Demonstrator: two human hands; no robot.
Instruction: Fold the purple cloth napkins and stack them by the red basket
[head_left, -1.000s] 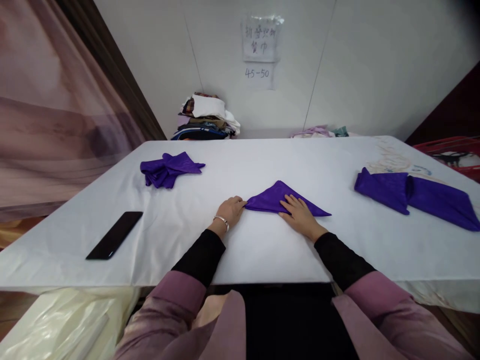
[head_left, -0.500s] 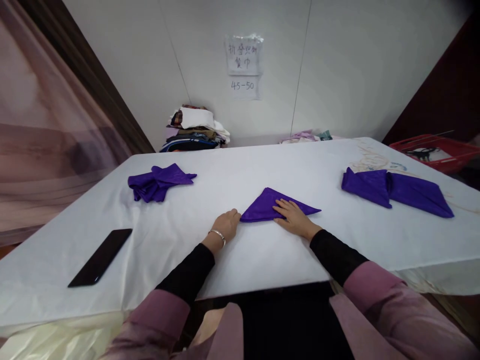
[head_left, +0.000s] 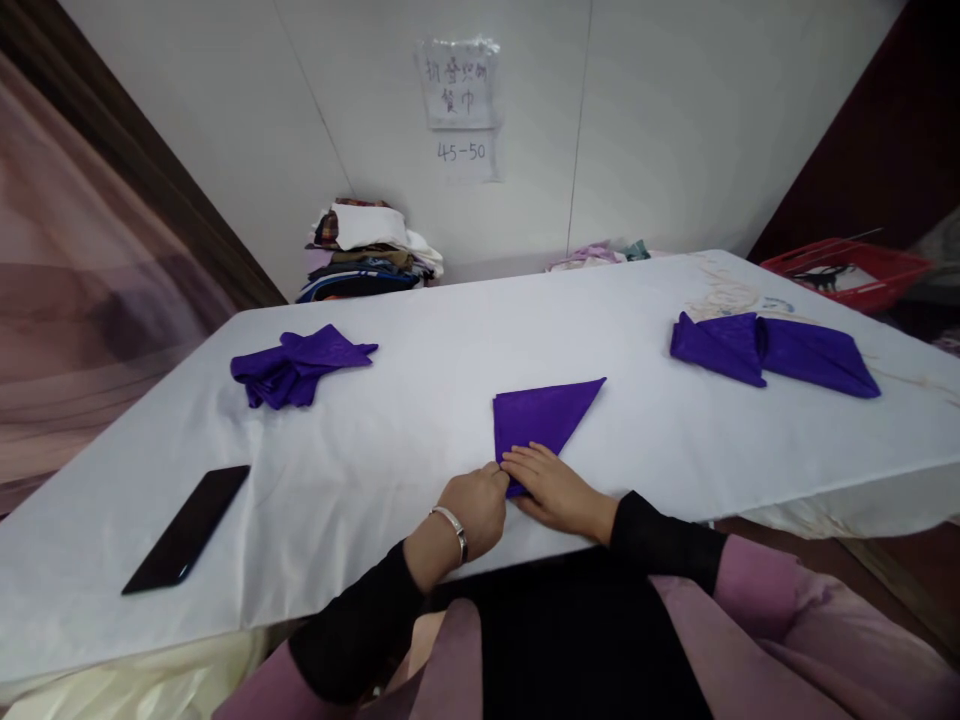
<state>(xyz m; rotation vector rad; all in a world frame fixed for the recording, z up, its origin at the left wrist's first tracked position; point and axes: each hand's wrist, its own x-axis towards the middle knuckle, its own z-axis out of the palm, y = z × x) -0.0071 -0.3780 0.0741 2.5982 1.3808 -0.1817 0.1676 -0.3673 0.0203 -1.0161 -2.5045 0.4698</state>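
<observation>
A purple cloth napkin (head_left: 541, 415), folded into a triangle, lies on the white tablecloth in front of me, one long point reaching up to the right. My left hand (head_left: 474, 508), with a silver bracelet at the wrist, pinches its near left edge between closed fingers. My right hand (head_left: 553, 488) lies flat across the napkin's near corner, fingers stretched out and pressing on it. Part of that corner is hidden under the hands.
Left on the white tablecloth (head_left: 420, 400) are a bunched purple napkin (head_left: 300, 368) and a black phone (head_left: 187, 530). Folded purple napkins (head_left: 814, 355) lie to the right, near a red basket (head_left: 877, 292). Stacked clothes (head_left: 367, 262) stand behind the table, below a paper sign (head_left: 461, 95).
The triangular napkin has turned, its long point now aimed up and right. Both hands have drawn nearer to me and closer together. The view has shifted slightly.
</observation>
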